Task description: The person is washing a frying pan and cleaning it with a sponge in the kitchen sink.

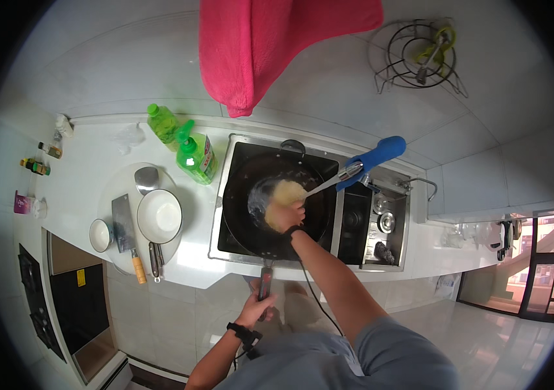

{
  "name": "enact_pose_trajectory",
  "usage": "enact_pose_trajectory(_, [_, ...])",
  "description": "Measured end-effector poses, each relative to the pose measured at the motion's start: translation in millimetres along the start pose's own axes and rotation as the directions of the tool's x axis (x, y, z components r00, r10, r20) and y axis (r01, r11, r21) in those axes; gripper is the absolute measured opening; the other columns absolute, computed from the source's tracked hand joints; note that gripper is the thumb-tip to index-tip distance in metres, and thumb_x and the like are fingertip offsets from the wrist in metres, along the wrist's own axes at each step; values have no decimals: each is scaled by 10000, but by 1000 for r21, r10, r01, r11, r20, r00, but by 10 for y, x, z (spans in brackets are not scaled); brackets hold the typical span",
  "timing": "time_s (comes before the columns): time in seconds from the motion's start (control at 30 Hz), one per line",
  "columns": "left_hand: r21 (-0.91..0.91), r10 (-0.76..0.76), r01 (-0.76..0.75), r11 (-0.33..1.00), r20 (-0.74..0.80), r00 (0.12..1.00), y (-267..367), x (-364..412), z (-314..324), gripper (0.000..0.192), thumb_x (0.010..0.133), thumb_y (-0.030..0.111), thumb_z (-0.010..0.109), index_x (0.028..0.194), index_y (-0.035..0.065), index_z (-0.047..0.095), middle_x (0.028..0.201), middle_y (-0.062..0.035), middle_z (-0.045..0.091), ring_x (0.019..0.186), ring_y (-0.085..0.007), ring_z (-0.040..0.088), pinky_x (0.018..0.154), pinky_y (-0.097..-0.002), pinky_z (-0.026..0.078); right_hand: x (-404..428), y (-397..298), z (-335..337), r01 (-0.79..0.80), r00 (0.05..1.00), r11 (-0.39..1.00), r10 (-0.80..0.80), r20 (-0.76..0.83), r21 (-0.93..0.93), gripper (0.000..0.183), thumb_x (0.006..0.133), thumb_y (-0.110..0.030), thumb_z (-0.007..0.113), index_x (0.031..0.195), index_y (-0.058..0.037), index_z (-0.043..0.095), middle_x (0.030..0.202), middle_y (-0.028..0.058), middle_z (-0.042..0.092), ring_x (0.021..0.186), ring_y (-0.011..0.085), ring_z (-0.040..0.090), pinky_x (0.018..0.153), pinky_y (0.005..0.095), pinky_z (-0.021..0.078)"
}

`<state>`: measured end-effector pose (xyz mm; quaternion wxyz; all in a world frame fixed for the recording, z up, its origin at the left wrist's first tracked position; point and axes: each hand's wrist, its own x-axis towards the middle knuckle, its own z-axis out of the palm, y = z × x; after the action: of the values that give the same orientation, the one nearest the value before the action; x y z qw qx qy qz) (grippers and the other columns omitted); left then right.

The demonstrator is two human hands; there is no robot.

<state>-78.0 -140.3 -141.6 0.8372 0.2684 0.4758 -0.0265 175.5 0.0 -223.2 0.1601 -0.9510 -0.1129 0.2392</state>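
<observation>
A large dark wok (243,183) sits in the black sink (242,151), its long handle (265,285) pointing towards me over the counter's front edge. Around that handle, near its end, my left hand (256,308) is closed. My right hand (286,215) is inside the wok, holding a pale yellow scrubbing pad (289,192) against the inner surface; motion blurs both, so the exact finger positions are unclear. Water (321,186) streams from the chrome faucet head (350,171) onto the pad and into the wok. The faucet's body has a blue cover (379,150).
Left of the sink stand a green pump bottle (194,158) and another green bottle (161,124). A cleaver (122,224), white pan (160,217), small bowl (101,235) and spatula head (146,180) lie farther left. A pink towel (252,44) hangs above; a wire rack (420,53) hangs at upper right.
</observation>
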Motion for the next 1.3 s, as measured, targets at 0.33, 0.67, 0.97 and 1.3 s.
enact_pose_trajectory(0.33, [21, 96, -94, 995, -93, 991, 64, 1, 120, 259, 953, 288, 622, 925, 69, 488, 604, 6, 481, 396, -92, 453, 349, -251, 367, 460, 258, -362, 770, 437, 273, -884, 165, -577, 392, 881, -139, 474, 1261, -186, 557, 1248, 155, 533, 1127, 327, 518, 912, 487, 403])
enact_pose_trajectory(0.67, [47, 95, -88, 995, -179, 979, 64, 17, 155, 225, 940, 260, 623, 925, 68, 508, 576, 14, 473, 373, -86, 436, 340, -253, 354, 294, 597, -621, 739, 557, 300, -776, 296, -603, 425, 804, -250, 586, 1206, -113, 572, 1083, 152, 612, 979, 334, 589, 760, 476, 469])
enact_pose_trajectory(0.97, [45, 114, -108, 993, -152, 982, 121, 8, 177, 190, 956, 243, 604, 984, 72, 526, 557, 21, 463, 366, -80, 421, 337, -247, 333, -340, 260, -304, 918, 395, 355, -866, 308, -177, 595, 786, -282, 692, 1318, -107, 494, 1200, 162, 533, 1099, 333, 523, 856, 463, 453])
enact_pose_trajectory(1.3, [14, 122, -121, 993, -183, 976, 11, 42, 127, 215, 948, 261, 618, 937, 74, 513, 555, 18, 461, 362, -75, 431, 332, -246, 331, 353, 279, -1034, 863, 494, 217, -545, 677, -455, 323, 802, -217, 614, 1111, -124, 595, 1089, 174, 576, 1032, 343, 577, 819, 477, 451])
